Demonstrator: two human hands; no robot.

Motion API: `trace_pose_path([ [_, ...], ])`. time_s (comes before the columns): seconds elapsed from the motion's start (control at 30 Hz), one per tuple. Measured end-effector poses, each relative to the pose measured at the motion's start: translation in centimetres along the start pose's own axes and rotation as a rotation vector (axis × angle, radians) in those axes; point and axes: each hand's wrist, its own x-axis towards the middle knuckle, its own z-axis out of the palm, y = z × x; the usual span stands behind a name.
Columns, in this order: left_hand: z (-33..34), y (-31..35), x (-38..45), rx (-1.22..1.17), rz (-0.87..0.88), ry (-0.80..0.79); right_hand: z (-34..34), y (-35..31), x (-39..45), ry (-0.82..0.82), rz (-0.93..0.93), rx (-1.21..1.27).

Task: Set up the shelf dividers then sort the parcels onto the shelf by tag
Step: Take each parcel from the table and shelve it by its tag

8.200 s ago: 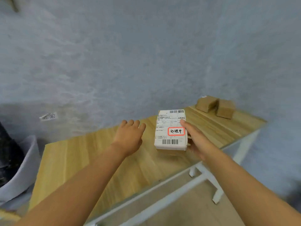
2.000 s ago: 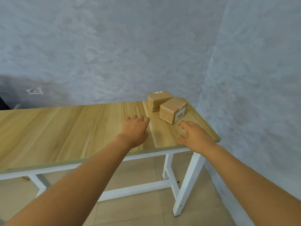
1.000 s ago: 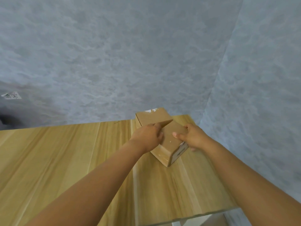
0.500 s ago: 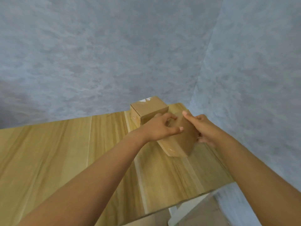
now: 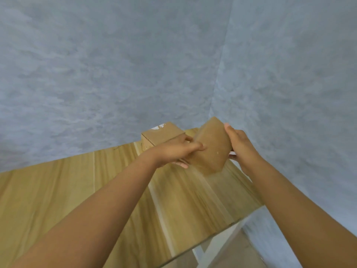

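Observation:
A small brown cardboard parcel [image 5: 211, 145] is tilted up on one corner just above the wooden table [image 5: 77, 190], its plain brown face toward me. My left hand [image 5: 178, 151] grips its left side and my right hand [image 5: 238, 146] grips its right side, where a sliver of white label shows under the fingers. A second cardboard parcel [image 5: 161, 135] with a white scrap on its top sits on the table behind my left hand, at the back corner. No shelf or divider is in view.
The table stands in a corner between two grey-blue walls [image 5: 116, 74]. Its right edge and white legs [image 5: 218, 246] show at the lower right, above a tan floor.
Two seconds ago both hands hovered empty near the two parcels. They then took hold of the nearer parcel, and it is now lifted and turned up onto a corner.

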Motion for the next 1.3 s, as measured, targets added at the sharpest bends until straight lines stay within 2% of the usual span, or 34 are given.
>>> trace_pose_path([
  [0.1, -1.3, 0.0, -0.4, -0.279, -0.06, -0.109, -0.8, -0.5, -0.7, -0.17, 0.093, 0.183],
  [0.2, -2.1, -0.5, -0.7, -0.293, -0.098, -0.15, -0.8, -0.5, -1.0, -0.281, 0.133, 0.296],
  [0.27, -2.2, -0.7, -0.8, -0.214, -0.089, -0.098, -0.4, -0.8, -0.9, -0.223, 0.117, 0.206],
  [0.4, -1.8, -0.2, -1.0, 0.162, 0.067, 0.072, 0.5, -1.3, -0.3, 0.033, 0.093, -0.049],
  [0.57, -0.8, 0.5, -0.6, 0.415, 0.229, 0.137, 1.3, -2.4, -0.2, 0.071, 0.065, -0.072],
  [0.63, -1.2, 0.4, -0.5, 0.299, 0.224, 0.176, 1.2, -2.6, -0.2, 0.038, 0.017, -0.103],
  [0.77, -2.9, 0.1, -0.8, -0.117, 0.058, 0.121, 0.1, -2.5, -0.4, -0.08, -0.08, -0.071],
  [0.9, -3.7, -0.7, -0.7, -0.314, -0.047, 0.081, 0.0, -1.9, -0.5, -0.324, -0.08, 0.09],
  [0.97, -3.7, -1.3, -0.6, -0.334, -0.088, 0.061, 0.3, -1.6, -0.5, -0.389, -0.072, 0.156],
  [1.1, -3.3, -2.2, -0.3, -0.402, -0.109, 0.125, 0.9, -1.1, -0.7, -0.341, -0.085, 0.096],
  [1.2, -2.4, -2.2, -0.5, -0.483, -0.066, 0.214, 1.6, -0.2, -0.7, -0.267, -0.09, 0.035],
  [1.3, -1.2, -2.6, -1.3, -0.546, -0.001, 0.212, 2.6, 1.1, -0.9, -0.214, -0.06, 0.023],
])
